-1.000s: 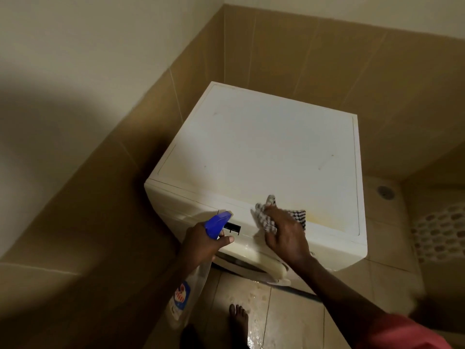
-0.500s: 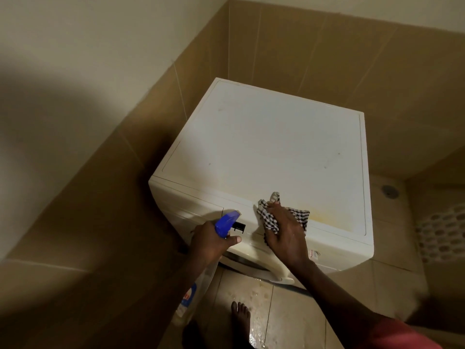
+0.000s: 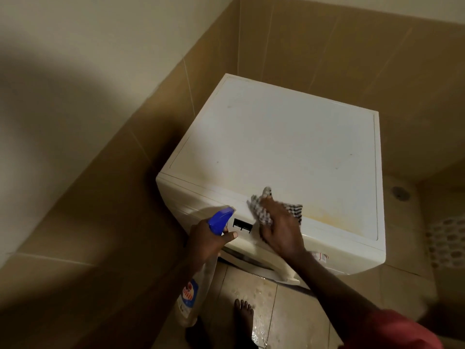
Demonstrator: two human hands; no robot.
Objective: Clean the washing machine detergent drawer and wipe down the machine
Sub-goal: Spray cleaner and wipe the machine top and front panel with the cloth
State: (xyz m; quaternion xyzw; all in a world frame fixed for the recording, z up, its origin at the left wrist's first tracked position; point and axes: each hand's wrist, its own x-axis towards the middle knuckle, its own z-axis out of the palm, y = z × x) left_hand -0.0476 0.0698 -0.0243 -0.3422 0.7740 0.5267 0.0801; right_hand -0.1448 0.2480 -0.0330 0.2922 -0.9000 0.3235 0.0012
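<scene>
Step in hand, as judged: wipe-down of the washing machine (image 3: 276, 147), at the front lip of its top; the detergent drawer cannot be picked out on the front panel from this angle, so its state is not known. The checked cloth (image 3: 295, 210) is pressed onto the front edge of the top by the right hand (image 3: 279, 233), fingers laid fairly flat over it and blurred; it sits just right of the small dark display (image 3: 242, 225). The spray bottle (image 3: 192, 293) is gripped at the neck by the left hand (image 3: 207, 241), fingers curled round it; the blue nozzle (image 3: 221, 217) is up by the panel and the body hangs down in front of the machine.

Next move, as judged: a yellowish stain (image 3: 334, 215) is seen along the front edge, right of the cloth; a sideways stroke along that edge is called for, with a spray first if it is dried on; the rest of the top is yet to be covered.

Edges and room: the machine is set in a tiled corner, its left side close to the wall (image 3: 151, 109) and its back close to the rear wall; free room is found only at the front and right. The door (image 3: 281, 275) appears to hang open below the panel, near the legs; the floor (image 3: 261, 295) is wet beside a bare foot (image 3: 242, 311); slip risk is noted.
</scene>
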